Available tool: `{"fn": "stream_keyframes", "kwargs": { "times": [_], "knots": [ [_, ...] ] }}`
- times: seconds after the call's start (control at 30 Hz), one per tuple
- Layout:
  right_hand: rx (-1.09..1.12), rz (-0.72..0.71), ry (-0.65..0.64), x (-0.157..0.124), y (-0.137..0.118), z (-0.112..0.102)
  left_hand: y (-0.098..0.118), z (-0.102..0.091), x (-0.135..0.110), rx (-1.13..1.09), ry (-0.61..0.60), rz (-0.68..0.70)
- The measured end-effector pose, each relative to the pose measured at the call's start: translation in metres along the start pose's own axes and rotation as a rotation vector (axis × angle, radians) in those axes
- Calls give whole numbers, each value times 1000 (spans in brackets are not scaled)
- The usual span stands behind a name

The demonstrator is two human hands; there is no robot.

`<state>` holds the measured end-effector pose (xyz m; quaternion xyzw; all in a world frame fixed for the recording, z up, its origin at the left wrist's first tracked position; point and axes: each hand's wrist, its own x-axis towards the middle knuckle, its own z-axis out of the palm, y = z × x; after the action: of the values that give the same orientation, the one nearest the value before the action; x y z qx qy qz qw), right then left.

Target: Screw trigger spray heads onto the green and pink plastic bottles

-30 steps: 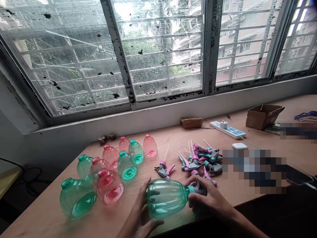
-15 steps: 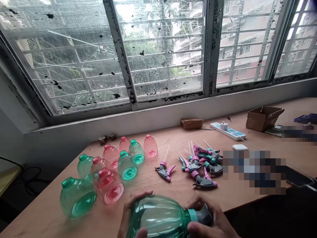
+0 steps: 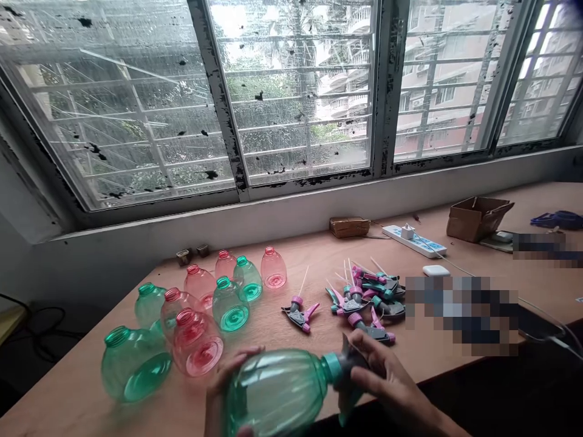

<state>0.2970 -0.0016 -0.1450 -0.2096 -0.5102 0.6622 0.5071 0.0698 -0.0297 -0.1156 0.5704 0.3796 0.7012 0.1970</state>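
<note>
A green see-through spray bottle (image 3: 277,388) lies sideways in the air at the table's front edge, its neck toward the right. My left hand (image 3: 223,388) is wrapped round its base end. On the neck sits a dark grey spray head with a teal collar (image 3: 333,368). My right hand (image 3: 387,376) grips that spray head (image 3: 350,367), fingers closed over its body; a teal trigger (image 3: 350,405) hangs below. Beyond the hands lies a single pink and grey spray head (image 3: 300,315), its thin tube pointing up. To its right is a pile of pink, teal and grey spray heads (image 3: 355,297).
Several open green bottles (image 3: 136,364) and pink bottles (image 3: 198,343) stand at the left. Toward the window are a small cardboard box (image 3: 350,227), a white power strip (image 3: 414,241) and an open carton (image 3: 478,218). A white case (image 3: 436,271) lies at the right.
The bottle has risen slightly and moved left, with both hands on it. My right hand has turned on the spray head, and the teal trigger now shows below.
</note>
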Motion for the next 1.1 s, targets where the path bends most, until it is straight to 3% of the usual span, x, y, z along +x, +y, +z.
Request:
{"fn": "stream_keyframes", "kwargs": {
  "times": [0.07,0.17,0.23,0.3,0.37,0.43,0.57,0.7,0.93,1.1],
  "knots": [
    [-111,-63,118,5,-16,-4,-8,0,3,90,-26,-43],
    [-411,-176,349,18,-58,-18,-21,2,4,215,-190,-144],
    [-784,-364,511,35,-96,-36,-27,4,2,241,-311,-256],
    [-1177,-536,534,61,-133,-62,-29,5,1,287,-426,-322],
    [-1457,-540,566,95,-163,-91,-27,4,1,350,-543,-311],
    [-1744,-437,668,130,-180,-119,-24,2,4,381,-620,-284],
    [-1878,-300,782,186,-185,-159,-20,-1,11,297,-627,-351],
    [-1927,-172,819,214,-171,-179,-18,-1,13,228,-607,-405],
    [-1901,-62,818,224,-146,-198,-18,-3,11,227,-557,-454],
    [-1886,-180,753,216,-169,-182,-18,-5,11,187,-562,-465]
  ]
}}
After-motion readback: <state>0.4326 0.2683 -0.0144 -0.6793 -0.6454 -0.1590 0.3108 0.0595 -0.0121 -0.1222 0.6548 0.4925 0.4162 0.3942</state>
